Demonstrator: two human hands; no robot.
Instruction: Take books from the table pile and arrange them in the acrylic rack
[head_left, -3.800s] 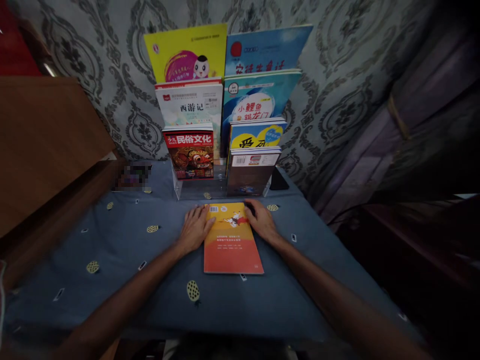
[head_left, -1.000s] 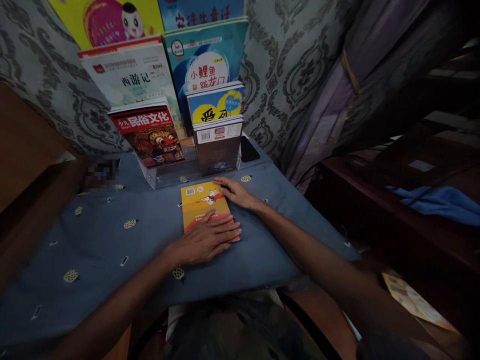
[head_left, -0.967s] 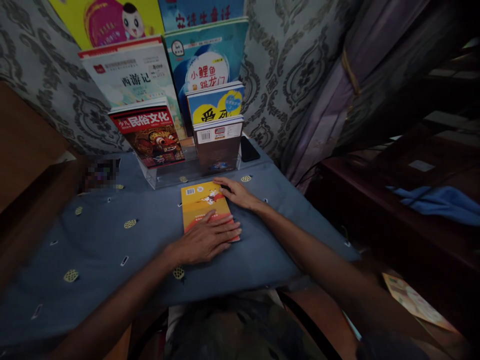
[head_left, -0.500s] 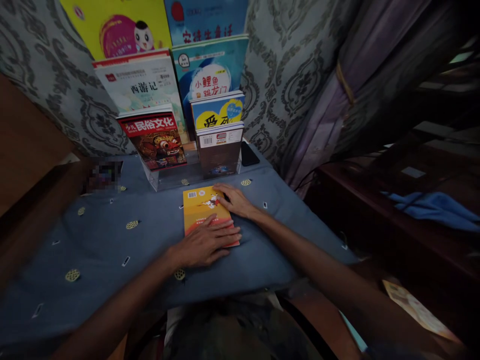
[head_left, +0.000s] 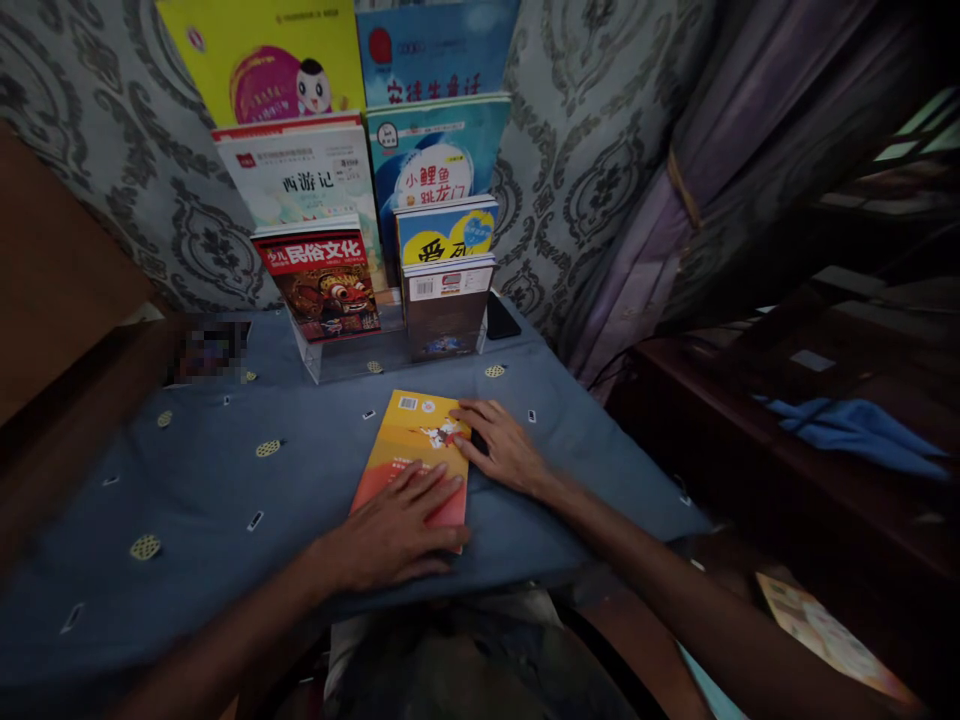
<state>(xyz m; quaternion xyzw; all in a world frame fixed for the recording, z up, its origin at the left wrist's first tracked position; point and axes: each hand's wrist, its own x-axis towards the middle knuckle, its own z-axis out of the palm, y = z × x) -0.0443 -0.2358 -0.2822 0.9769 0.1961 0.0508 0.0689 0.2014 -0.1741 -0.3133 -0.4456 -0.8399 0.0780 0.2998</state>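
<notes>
A yellow-to-orange book (head_left: 424,425) lies on the blue tablecloth, its barcoded side up and its top leaning a little to the right. My left hand (head_left: 401,525) rests flat over its lower part, fingers spread and pointing right, covering some of the print. At the upper right edge of the book is my right hand (head_left: 506,448), loosely curved, with fingertips touching the edge and a gap between finger and thumb. Behind the book stands a clear display rack (head_left: 345,357) with several books, among them a red-topped magazine (head_left: 330,290) and a dark-covered book (head_left: 448,318).
A black phone (head_left: 501,316) lies beside the rack at the right. Patterned wallpaper (head_left: 592,150) and a purple curtain (head_left: 641,260) are behind. Right of the table stands a dark red surface with a blue cloth (head_left: 855,430). A blurred-out item (head_left: 208,352) lies at the left.
The book has come nearer to me and turned clockwise, with both hands moving along with it. My left hand's fingers are more spread. The view has shifted slightly.
</notes>
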